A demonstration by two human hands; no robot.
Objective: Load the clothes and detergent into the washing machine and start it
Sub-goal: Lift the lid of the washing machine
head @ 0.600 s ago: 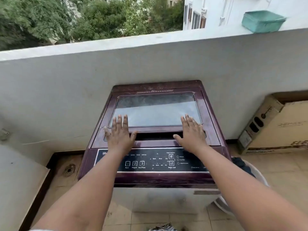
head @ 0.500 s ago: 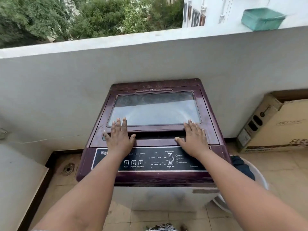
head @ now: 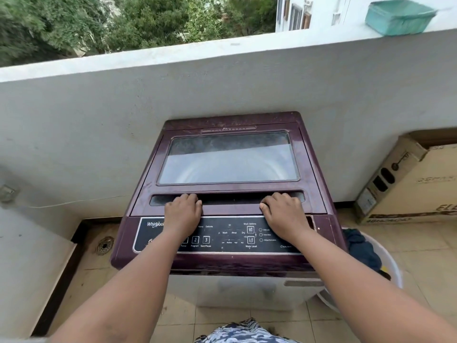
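A maroon top-load washing machine point(head: 316, 167) stands against the balcony wall, its glass lid point(head: 230, 157) lying flat and closed. My left hand point(head: 183, 214) and my right hand point(head: 284, 216) both curl their fingers into the long handle recess point(head: 230, 198) at the lid's front edge. The black control panel point(head: 222, 236) lies under my wrists. Dark blue clothes point(head: 361, 248) sit in a white tub point(head: 393, 263) on the floor to the machine's right. No detergent is in view.
A cardboard box point(head: 415, 184) leans at the right wall. A teal basin point(head: 398, 17) rests on the parapet. A floor drain point(head: 105, 245) lies left of the machine, beside a white slab point(head: 27, 263).
Both hands slid back from the glass toward me and their flat fingers curled into the lid's handle recess. The lid stays down.
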